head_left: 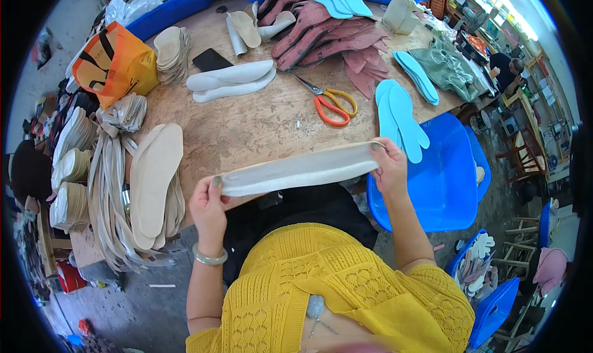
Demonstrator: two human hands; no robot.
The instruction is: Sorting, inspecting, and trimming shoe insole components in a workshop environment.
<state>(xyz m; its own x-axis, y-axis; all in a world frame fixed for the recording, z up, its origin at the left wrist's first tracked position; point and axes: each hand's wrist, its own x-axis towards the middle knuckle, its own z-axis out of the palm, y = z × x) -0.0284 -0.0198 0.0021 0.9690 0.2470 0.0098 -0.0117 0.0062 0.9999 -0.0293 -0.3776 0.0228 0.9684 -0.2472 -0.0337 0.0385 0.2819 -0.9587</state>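
Observation:
A long pale strip point(299, 172), white inside with a beige edge, is stretched between my two hands above the table's front edge. My left hand point(209, 210) pinches its left end between thumb and fingers. At the other end, my right hand point(390, 163) grips it the same way, thumb on top. Left of my left hand lie beige insole-shaped pieces point(159, 174) and a bundle of long pale strips point(110, 192) hanging over the table edge. Blue insoles point(401, 115) lie just beyond my right hand.
On the wooden table point(247, 127) are scissors point(327, 100), a black phone point(212, 59), white insoles point(231, 81), a reddish pile of cut pieces point(321, 35) and an orange bag point(117, 63). A blue tub point(432, 186) stands at the right. Another person point(508, 72) sits farther off.

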